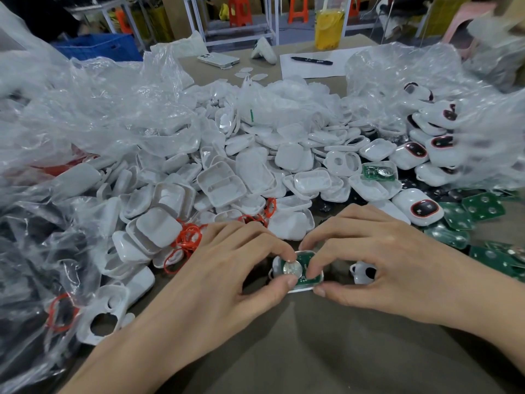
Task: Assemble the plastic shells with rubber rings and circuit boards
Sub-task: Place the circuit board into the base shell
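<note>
left hand [227, 260] and right hand [369, 245] both pinched the shell [299, 290]; circuit board [308, 260] probably needed even thumb pressure to seat flat.

Bright, even light falls from overhead, flat and white, with no hard beams. Under the left hand [227, 265] and right hand [377, 257] the brown counter [326, 362] carries only soft-edged shadows, darkest between the forearms. The crumpled clear bags [85, 109] throw back white glare in streaks, and the heap of white shells [255, 172] is close to washed out in places. Focus is best in the middle — the shell [301, 290] pinched by both hands is crisp, and its coin cell [292, 270] glints. The bag at the right edge [483, 115] is smeared by motion blur. Wide-angle bending stretches the forearms and corners; the far stools [240, 11] are soft.
</note>
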Available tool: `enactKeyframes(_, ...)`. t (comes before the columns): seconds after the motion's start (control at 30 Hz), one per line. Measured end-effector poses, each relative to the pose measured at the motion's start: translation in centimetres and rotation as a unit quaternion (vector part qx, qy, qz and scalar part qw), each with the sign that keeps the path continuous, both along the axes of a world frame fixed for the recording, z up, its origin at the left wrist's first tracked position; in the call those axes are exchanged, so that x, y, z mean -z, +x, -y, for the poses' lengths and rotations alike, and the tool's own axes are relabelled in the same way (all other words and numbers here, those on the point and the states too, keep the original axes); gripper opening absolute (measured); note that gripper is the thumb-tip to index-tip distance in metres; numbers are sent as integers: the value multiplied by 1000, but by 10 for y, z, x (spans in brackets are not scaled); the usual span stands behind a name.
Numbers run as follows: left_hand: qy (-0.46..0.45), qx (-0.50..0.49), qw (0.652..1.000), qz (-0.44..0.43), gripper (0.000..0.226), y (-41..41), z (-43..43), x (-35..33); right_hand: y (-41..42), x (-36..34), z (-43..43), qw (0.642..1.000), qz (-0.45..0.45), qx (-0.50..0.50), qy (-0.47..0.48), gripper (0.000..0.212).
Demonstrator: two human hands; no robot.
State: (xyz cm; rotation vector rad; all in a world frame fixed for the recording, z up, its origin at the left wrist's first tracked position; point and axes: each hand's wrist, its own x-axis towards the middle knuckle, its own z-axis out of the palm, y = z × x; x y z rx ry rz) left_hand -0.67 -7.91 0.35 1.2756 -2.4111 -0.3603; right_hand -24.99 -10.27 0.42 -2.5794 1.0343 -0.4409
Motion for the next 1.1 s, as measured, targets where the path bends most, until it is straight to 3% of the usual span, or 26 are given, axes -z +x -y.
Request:
enactKeyframes(0.5, -10, 12, 1000, 12, 19, 1, 0, 1, 0, 1, 0, 1000, 1, -4, -12, 16)
enactKeyframes(0.77, -38, 38, 999, -9, 17, -3, -2, 4, -2, 1, -2, 998, 34, 39, 27, 37)
enactKeyframes(1.1, -68, 66, 995, 8, 21, -2, 1, 7, -3, 2, -1, 999, 24, 42, 21, 38)
